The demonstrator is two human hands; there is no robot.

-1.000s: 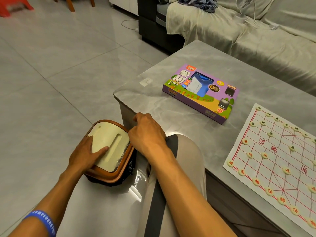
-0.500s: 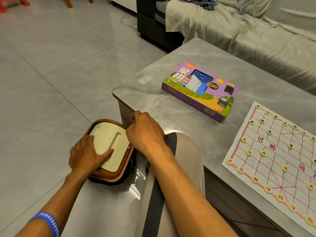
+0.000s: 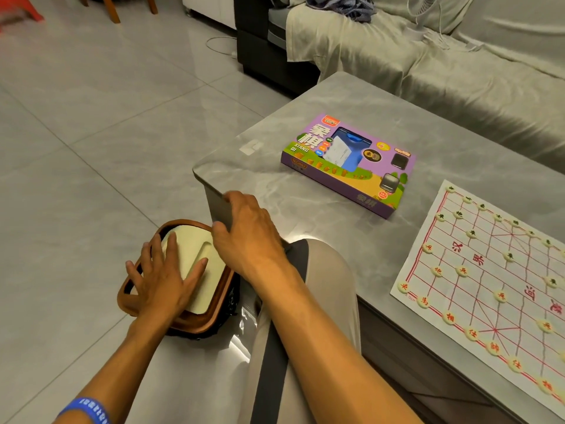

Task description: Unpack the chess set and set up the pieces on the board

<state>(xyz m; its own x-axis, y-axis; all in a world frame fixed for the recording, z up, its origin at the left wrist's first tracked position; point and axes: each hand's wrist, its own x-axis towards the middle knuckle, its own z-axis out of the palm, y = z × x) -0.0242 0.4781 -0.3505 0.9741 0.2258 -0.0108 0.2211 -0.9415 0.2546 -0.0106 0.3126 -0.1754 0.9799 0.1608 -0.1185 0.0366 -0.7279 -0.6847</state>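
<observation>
Chess pieces [image 3: 461, 270] sit arranged on board [image 3: 504, 289], right; our left hand [image 3: 162, 280] presses bin lid [image 3: 195, 255] flat-fingered, right hand [image 3: 247, 231] curled, grip unclear.

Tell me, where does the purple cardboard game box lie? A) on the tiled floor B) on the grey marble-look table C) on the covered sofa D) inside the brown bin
B: the purple cardboard game box lies flat on the grey marble-look table, beside the paper chess board.
</observation>
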